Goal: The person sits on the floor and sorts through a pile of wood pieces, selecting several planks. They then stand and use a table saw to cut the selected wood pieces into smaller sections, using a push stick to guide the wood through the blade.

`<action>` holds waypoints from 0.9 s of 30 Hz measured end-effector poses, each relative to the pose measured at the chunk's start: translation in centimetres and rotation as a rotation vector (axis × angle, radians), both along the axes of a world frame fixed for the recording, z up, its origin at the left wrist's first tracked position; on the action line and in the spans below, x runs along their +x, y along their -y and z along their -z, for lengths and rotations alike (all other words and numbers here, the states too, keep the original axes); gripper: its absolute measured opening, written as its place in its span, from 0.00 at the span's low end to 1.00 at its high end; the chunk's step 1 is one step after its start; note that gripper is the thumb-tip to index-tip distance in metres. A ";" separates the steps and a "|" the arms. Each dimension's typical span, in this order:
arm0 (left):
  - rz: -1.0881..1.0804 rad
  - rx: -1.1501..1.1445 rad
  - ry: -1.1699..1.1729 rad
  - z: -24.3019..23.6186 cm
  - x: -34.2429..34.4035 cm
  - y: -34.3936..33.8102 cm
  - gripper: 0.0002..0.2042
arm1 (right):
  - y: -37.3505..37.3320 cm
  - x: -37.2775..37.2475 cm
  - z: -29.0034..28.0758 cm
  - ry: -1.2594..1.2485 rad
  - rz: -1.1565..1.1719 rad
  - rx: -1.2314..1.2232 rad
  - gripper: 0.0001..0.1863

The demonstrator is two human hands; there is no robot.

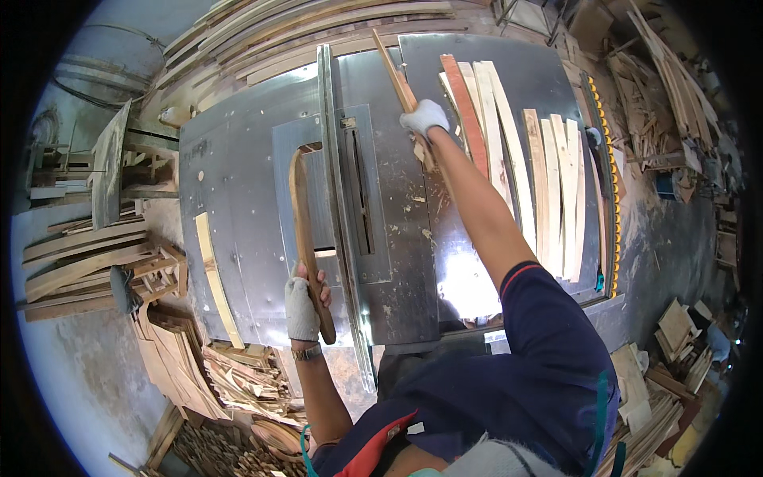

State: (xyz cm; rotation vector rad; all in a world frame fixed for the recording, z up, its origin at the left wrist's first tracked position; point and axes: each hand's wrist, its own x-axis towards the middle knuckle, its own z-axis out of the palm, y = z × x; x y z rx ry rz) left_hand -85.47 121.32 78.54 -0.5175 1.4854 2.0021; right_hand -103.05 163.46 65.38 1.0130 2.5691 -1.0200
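My left hand (303, 308), in a pale work glove that leaves the fingertips bare, is closed around the near end of a curved wooden piece (302, 215). The piece's hooked far end lies over the metal saw table, left of a long metal rail (332, 151). Stretched far across the table, my gloved right hand (426, 118) is closed on a narrow wooden strip (393, 73) that points away from me. Its fingers are partly hidden. Between the hands, right of the rail, a long slot (362, 191) runs through the tabletop (405, 254).
Several pale wooden strips (568, 195) and a reddish one (463, 107) lie at the table's right. Another strip (216, 278) lies at its left. Wood chips are scattered near the slot. Lumber stacks (318, 40) stand beyond, with offcuts (246, 378) on the near left floor.
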 end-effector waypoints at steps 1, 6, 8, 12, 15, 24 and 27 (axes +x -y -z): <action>0.001 -0.012 0.000 0.0 0.7 0.5 0.15 | -0.9 2.3 -0.6 -0.034 -0.034 -0.049 0.27; -0.043 -0.012 0.010 0.3 5.5 4.8 0.16 | -2.3 14.8 -5.1 -0.293 0.047 -0.127 0.27; -0.039 -0.036 -0.018 -0.3 7.4 6.1 0.18 | -3.2 18.8 -6.5 -0.327 0.097 -0.058 0.26; -0.102 0.018 0.000 0.1 12.8 10.1 0.18 | -5.4 21.7 -8.2 -0.192 0.072 0.411 0.33; -0.226 -0.001 0.028 1.1 18.1 13.6 0.19 | -9.4 21.8 -7.4 -0.748 -0.047 0.604 0.17; -0.572 -0.029 0.074 1.2 35.8 19.6 0.19 | 21.8 18.6 -25.4 -0.937 0.040 -0.722 0.21; -0.752 -0.017 0.115 3.5 41.4 21.0 0.18 | 35.6 16.7 -22.2 -0.879 -0.044 -0.900 0.24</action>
